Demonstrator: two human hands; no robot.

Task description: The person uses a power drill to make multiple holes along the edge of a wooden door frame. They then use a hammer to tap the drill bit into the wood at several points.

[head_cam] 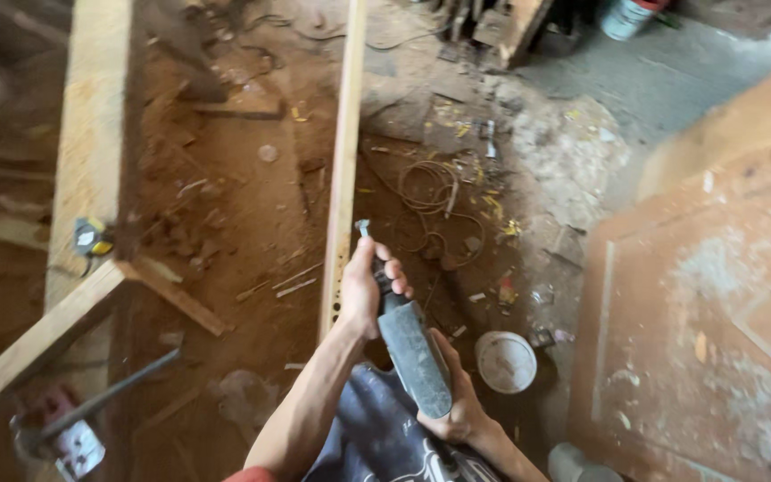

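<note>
Left hand [363,290]: fingers curled tight round the front neck of a grey power drill [412,353], thumb side resting against the edge of a long pale wooden plank [343,178]. Right hand [459,402]: wrapped under the rear of the drill body, palm cupping it from below; only part of the fingers shows (grip looks firm, trigger not visible).

Drill: dull grey, dusty housing, tapering toward the chuck. Short metal bit [363,228] points up and away, its tip just beside the plank's right edge; cannot tell whether it touches the wood. A row of small dark holes [337,277] runs along the plank close by the left hand.

Plank stands on edge, running from near the hands to the top of the view. Surroundings: red-brown dirt floor with wood scraps, a coil of wire [428,192] right of the plank, a round white lid [506,361] near the right hand, a wooden frame [87,178] at left.
</note>
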